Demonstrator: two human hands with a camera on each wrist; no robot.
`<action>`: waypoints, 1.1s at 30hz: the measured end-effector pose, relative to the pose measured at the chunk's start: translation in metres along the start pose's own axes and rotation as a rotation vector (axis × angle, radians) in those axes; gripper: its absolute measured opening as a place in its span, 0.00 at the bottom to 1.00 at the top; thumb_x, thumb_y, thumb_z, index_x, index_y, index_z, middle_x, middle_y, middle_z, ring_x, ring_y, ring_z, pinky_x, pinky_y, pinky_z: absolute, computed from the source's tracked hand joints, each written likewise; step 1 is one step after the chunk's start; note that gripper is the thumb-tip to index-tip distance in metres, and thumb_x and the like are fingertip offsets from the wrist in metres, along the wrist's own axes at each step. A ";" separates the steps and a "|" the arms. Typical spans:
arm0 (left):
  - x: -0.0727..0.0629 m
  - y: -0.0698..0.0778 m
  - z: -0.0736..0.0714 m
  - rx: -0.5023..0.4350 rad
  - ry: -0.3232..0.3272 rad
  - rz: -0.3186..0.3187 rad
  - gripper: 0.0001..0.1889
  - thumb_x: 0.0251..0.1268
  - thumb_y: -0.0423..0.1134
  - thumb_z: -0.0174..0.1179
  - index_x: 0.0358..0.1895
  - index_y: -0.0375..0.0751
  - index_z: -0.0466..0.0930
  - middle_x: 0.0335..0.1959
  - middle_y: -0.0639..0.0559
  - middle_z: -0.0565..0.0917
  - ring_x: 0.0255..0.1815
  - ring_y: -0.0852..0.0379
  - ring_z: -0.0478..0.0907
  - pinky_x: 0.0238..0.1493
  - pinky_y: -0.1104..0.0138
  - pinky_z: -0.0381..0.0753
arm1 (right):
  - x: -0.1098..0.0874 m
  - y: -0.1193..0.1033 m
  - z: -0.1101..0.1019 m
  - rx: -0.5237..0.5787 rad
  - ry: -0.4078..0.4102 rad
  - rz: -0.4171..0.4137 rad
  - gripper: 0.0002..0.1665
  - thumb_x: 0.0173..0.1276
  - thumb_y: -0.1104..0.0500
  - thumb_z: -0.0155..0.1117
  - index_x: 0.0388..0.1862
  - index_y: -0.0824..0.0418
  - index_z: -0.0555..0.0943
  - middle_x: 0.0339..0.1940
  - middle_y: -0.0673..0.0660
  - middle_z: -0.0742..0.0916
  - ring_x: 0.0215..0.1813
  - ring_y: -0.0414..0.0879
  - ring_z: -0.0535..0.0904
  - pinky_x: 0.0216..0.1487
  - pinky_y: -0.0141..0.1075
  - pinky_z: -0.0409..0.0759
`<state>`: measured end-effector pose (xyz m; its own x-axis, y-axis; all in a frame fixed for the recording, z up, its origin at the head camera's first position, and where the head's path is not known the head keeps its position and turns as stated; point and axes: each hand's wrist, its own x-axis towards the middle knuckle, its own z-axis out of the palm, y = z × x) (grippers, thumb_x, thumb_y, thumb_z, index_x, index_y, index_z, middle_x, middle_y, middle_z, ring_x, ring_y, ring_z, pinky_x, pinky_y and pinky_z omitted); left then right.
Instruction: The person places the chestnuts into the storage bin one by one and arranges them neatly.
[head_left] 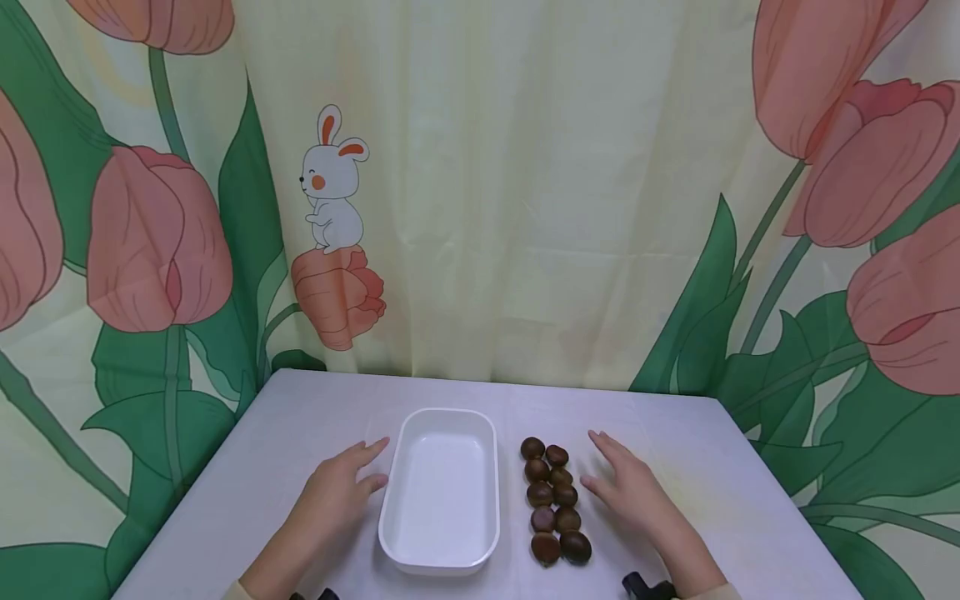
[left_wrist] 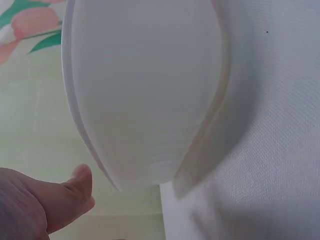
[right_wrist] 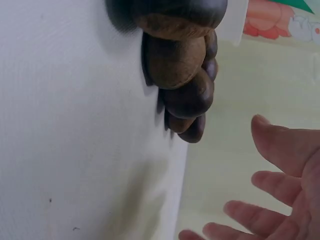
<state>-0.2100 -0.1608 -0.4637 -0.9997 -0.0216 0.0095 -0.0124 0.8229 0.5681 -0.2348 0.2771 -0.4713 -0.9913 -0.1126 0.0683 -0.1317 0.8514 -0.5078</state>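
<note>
A white rectangular tray (head_left: 438, 560) with rounded corners and nothing inside stands in the middle of the table. My left hand (head_left: 339, 492) hovers at its left side, thumb and fingers spread apart and holding nothing. To the right of the tray, several brown chestnuts (head_left: 545, 547) lie in two close columns. Beside them on the right is my right hand (head_left: 628, 483), fingers loosely extended and nothing in its grasp. In the right wrist view its spread fingers (right_wrist: 272, 187) show apart from the chestnuts (right_wrist: 175, 62). The left wrist view has the tray's side wall (left_wrist: 145, 90) close to my thumb (left_wrist: 65, 197).
A white cloth covers the table (head_left: 322, 408). Behind it hangs a pale curtain (head_left: 510, 208) printed with tulips and a rabbit. Black straps (head_left: 648, 586) show at the wrists along the bottom edge.
</note>
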 end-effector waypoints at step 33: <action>0.010 -0.003 0.001 -0.519 -0.031 -0.169 0.19 0.65 0.26 0.73 0.58 0.43 0.92 0.45 0.45 0.90 0.33 0.57 0.88 0.34 0.62 0.93 | 0.032 0.005 0.013 0.324 0.031 0.170 0.28 0.71 0.63 0.75 0.69 0.59 0.84 0.66 0.64 0.88 0.66 0.62 0.86 0.59 0.50 0.91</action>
<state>-0.2201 -0.1631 -0.4662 -0.9849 -0.1060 -0.1369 -0.1692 0.4210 0.8912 -0.2675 0.2717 -0.4828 -0.9992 0.0358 -0.0171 0.0363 0.6497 -0.7593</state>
